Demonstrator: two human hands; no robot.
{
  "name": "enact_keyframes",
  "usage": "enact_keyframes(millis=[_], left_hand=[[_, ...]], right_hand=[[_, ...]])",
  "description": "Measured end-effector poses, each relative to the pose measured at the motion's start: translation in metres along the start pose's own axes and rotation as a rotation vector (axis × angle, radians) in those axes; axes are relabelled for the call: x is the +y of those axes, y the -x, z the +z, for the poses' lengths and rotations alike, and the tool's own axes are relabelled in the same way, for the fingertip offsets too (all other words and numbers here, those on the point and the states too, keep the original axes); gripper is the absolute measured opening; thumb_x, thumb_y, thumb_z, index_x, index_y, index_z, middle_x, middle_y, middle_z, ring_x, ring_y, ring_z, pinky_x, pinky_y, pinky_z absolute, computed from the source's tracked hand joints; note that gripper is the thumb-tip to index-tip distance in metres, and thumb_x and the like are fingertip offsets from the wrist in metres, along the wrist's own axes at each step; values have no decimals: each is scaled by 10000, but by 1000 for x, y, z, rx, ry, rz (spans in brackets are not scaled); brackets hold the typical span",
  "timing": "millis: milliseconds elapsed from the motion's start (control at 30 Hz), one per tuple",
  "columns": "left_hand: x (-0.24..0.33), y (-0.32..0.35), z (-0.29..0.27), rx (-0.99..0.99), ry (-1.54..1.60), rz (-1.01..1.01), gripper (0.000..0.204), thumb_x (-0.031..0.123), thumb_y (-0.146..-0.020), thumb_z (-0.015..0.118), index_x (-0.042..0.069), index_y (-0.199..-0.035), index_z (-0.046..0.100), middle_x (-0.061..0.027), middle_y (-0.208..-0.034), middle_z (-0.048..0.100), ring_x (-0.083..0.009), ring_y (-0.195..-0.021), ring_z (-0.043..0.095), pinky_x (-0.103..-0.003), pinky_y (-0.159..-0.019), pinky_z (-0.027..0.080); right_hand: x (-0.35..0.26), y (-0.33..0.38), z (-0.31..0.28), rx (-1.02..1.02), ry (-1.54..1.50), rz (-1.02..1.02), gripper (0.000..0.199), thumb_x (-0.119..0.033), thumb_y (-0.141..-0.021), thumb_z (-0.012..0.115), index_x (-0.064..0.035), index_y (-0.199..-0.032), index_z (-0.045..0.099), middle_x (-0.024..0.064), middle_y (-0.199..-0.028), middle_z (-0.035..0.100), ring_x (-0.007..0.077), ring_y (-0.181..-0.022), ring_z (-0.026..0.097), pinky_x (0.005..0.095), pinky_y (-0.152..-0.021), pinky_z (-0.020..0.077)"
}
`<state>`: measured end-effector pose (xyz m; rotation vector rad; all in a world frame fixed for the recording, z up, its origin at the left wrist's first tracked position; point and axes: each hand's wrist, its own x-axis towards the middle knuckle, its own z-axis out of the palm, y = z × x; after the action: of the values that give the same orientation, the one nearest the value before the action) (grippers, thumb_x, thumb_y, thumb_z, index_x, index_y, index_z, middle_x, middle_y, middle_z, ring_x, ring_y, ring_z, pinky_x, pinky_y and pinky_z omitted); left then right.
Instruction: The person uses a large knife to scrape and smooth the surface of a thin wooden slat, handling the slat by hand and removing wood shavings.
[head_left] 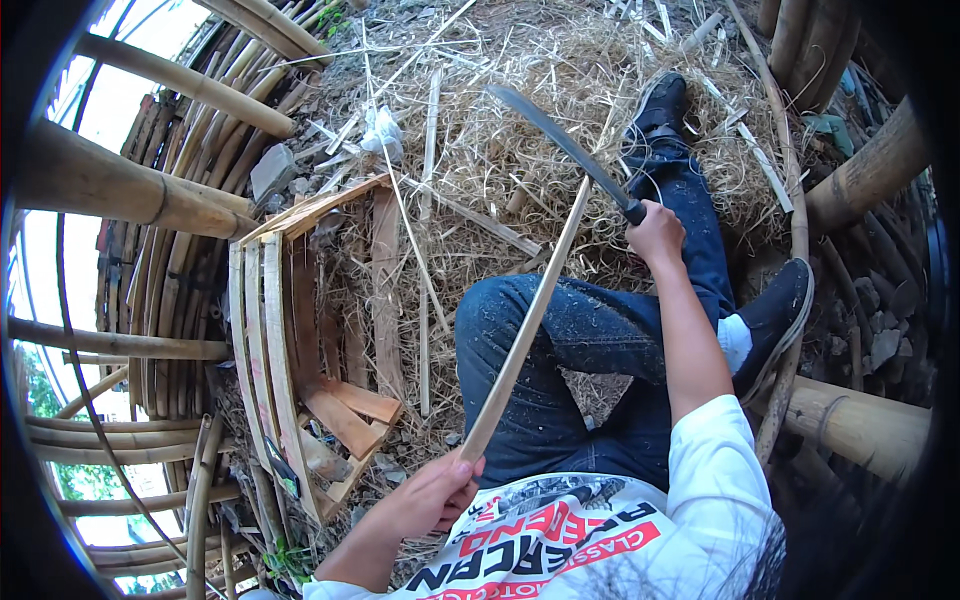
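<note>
A long flat bamboo strip [530,330] slants across my bent leg, its lower end gripped in my left hand [435,495] near my shirt. My right hand [658,236] is closed round the dark handle of a machete [560,138], whose long blade points up and to the left. The blade's lower part crosses close to the strip's upper end; whether they touch I cannot tell. My jeans [560,325] are dusted with pale shavings.
Heaped bamboo shavings [545,110] and loose strips cover the ground ahead. A slatted wooden crate [265,340] lies on its side at my left, near a white plastic bag [382,132]. Thick bamboo poles [130,185] stand on the left, others [860,425] on the right.
</note>
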<state>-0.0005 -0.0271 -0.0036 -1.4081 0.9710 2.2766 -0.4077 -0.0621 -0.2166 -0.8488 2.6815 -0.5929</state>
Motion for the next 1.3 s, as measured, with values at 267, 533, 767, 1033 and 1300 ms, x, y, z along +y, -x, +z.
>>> enact_keyframes(millis=[267,533,767,1033,1300], left_hand=[[4,22,-1,-87,212,-99,359,451,-994,408,109,-1104,420,41,-669,301,-38,-484,224,-197,-418,196],[-9,8,-8,-22,200,-44,285,385,-1021,372,109,-1081,414,38,-691,299,-58,-501,266,-221,-414,254],[5,-16,-18,-160,249,49,333,385,-943,549,120,-1075,395,24,-755,346,-45,-535,298,-192,-394,233],[9,-22,-20,-359,287,237,466,70,-826,677,53,-1190,386,11,-750,418,-33,-505,369,-186,-385,292],[-10,-32,-20,-448,542,124,338,111,-857,641,91,-1112,420,27,-702,379,-35,-469,315,-182,-350,234]], right_hand=[[17,-15,6,162,127,-9,244,-215,-752,662,-116,-969,613,176,-882,697,371,-861,680,492,-775,524],[53,-8,-13,334,-91,104,251,-292,-752,677,-106,-921,677,177,-866,700,391,-844,669,504,-736,525],[9,26,-22,240,-439,-268,121,-167,-736,672,-63,-793,650,182,-711,654,401,-708,636,449,-598,490],[-44,132,-72,-366,-617,-441,356,-379,-757,766,-40,-758,657,31,-569,574,105,-510,510,299,-495,393],[-61,212,-83,-596,-456,-564,483,-537,-730,741,-65,-815,690,156,-649,639,327,-633,664,391,-602,511]])
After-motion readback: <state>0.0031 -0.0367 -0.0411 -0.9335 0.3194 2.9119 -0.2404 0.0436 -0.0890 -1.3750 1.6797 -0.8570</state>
